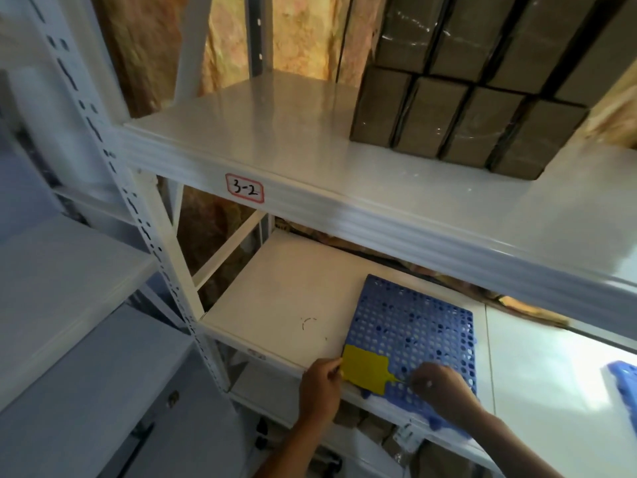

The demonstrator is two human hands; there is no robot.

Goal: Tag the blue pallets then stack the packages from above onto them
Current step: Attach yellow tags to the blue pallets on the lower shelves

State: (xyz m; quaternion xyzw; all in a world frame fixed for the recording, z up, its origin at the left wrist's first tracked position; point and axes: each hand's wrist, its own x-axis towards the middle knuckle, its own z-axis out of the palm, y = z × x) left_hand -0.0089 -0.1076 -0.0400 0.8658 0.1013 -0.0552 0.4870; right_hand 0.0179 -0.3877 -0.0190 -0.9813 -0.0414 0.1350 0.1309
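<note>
White lower shelf (286, 305) — tagging step: your left hand (320, 381) pinches the yellow tag (365, 372), right hand (439, 386) pinches its tie on the blue pallet (413, 326). Next — thread it; packages (458, 108) wait above.

"3-2" label (244, 188) on shelf edge (344, 208)

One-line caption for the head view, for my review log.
Both hands, left and right, fix a yellow tag to a blue pallet below shelved packages.
</note>
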